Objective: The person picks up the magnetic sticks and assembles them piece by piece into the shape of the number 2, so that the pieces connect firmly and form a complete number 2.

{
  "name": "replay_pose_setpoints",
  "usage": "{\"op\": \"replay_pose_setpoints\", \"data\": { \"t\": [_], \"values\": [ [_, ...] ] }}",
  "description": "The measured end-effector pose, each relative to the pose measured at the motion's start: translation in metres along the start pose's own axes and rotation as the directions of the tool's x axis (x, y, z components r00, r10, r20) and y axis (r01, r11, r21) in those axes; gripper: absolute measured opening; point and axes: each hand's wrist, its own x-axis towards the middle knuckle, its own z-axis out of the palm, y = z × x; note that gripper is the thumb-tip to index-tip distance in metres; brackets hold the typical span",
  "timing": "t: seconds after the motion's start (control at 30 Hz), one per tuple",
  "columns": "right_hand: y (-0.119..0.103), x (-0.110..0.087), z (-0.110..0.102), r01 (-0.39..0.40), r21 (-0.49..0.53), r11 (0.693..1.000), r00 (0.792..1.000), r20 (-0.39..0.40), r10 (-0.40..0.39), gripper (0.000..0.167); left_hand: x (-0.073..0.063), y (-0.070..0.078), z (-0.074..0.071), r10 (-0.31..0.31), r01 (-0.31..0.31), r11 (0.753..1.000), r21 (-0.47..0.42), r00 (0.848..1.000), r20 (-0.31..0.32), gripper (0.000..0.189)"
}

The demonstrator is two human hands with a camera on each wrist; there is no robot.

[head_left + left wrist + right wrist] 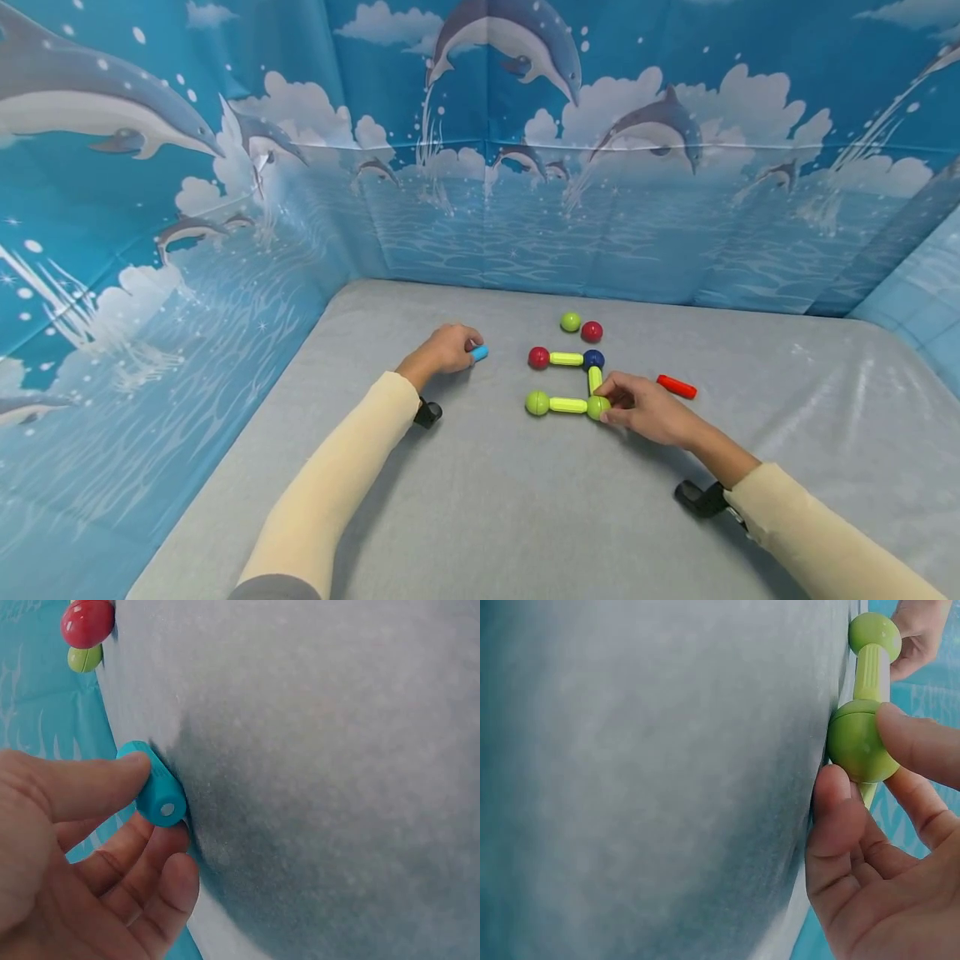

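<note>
My left hand [447,348] pinches a short blue magnetic rod [161,787] between thumb and fingers, close over the table; a pale metal dot shows on the rod's end. My right hand [647,408] holds a green ball [861,742] at the near right corner of a linked shape. From that ball, one yellow-green rod [567,405] runs left to another green ball [537,403]. A second yellow-green rod [595,380] leads back to a dark blue ball [593,359]. A third rod [566,359] joins the blue ball to a red ball [538,357].
Behind the linked shape lie a loose green ball [570,322] and a red ball [592,332], side by side. A red rod [677,387] lies right of my right hand. The grey-covered table [480,517] meets a blue dolphin-print curtain [480,233] at the back and left.
</note>
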Motion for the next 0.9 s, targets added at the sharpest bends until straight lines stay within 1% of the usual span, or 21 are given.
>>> {"op": "replay_pose_setpoints", "data": {
  "t": [0.13,0.17,0.33,0.37,0.4,0.6,0.7,0.9],
  "values": [
    [0.0004,0.0015,-0.0006,-0.013,0.014,1.000,1.000,0.013,0.013,0.019,0.0005,-0.0016,-0.0004,0.001,-0.001,1.000,-0.015,1.000,0.012,0.036],
    [0.0004,0.0016,-0.0006,-0.018,0.019,1.000,1.000,0.016,0.017,0.019,0.0002,-0.0024,-0.0001,0.012,-0.012,1.000,-0.011,1.000,0.003,0.035],
    [-0.0002,0.0010,0.0003,-0.035,0.050,0.998,0.999,0.029,0.034,0.019,0.0002,-0.0037,-0.0018,0.010,-0.010,1.000,-0.029,1.000,0.018,0.033],
    [-0.0002,0.0009,0.0006,-0.037,0.053,0.998,0.999,0.030,0.035,0.019,0.0003,-0.0040,-0.0020,0.012,-0.012,0.999,-0.032,1.000,0.023,0.032],
    [-0.0003,0.0008,0.0010,-0.040,0.057,0.998,0.999,0.031,0.038,0.019,0.0004,-0.0036,-0.0028,0.004,-0.003,0.999,-0.041,0.999,0.041,0.033],
    [-0.0008,0.0010,0.0017,-0.049,0.058,0.997,0.998,0.035,0.047,0.020,-0.0006,-0.0019,-0.0029,0.026,-0.023,0.999,-0.036,0.997,0.076,0.033],
    [-0.0011,0.0009,0.0008,-0.044,0.062,0.997,0.998,0.036,0.042,0.020,-0.0008,-0.0010,-0.0018,0.026,-0.023,0.999,-0.036,0.997,0.076,0.032],
    [-0.0001,0.0010,-0.0003,-0.036,0.066,0.997,0.999,0.039,0.034,0.019,-0.0007,-0.0019,0.0001,0.037,-0.035,0.999,-0.042,0.998,0.054,0.031]
  ]
}}
